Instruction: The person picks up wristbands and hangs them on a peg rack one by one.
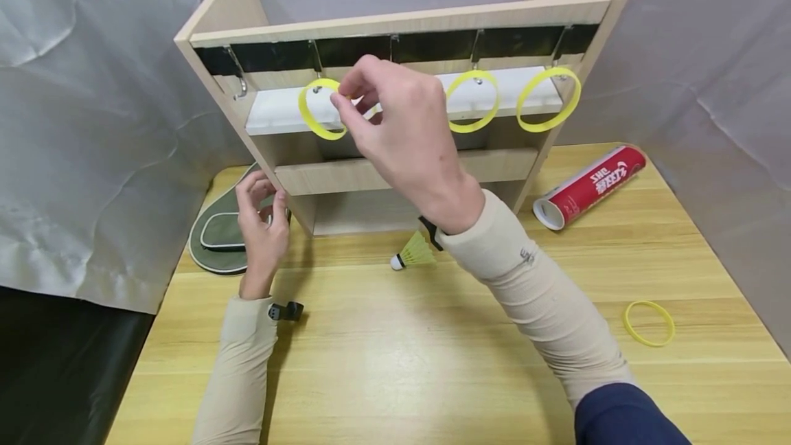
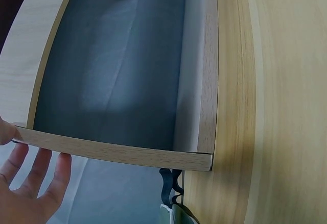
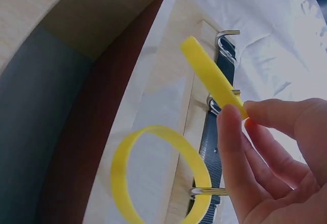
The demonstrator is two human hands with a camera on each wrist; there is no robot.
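My right hand [image 1: 410,112] pinches a yellow ring [image 1: 305,110] between thumb and fingertips. This ring overlaps the second hook [image 3: 215,104] from the left on the wooden shelf unit. Another yellow ring [image 3: 118,170] hangs from the third hook [image 3: 207,191], mostly hidden behind my right hand in the head view. Two more yellow rings hang farther right, one ring [image 1: 472,127] on the fourth hook and one ring [image 1: 546,127] on the fifth. The leftmost hook [image 1: 239,81] is bare. With thumb and fingers on either side, my left hand [image 1: 264,229] grips the shelf unit's left side panel [image 2: 117,152].
A yellow shuttlecock [image 1: 415,253] lies in front of the shelf. To the right are a red shuttlecock tube [image 1: 590,187] and a loose yellow ring [image 1: 645,303] on the wooden table [image 1: 383,376]. A dark green racket cover [image 1: 219,232] lies behind my left hand.
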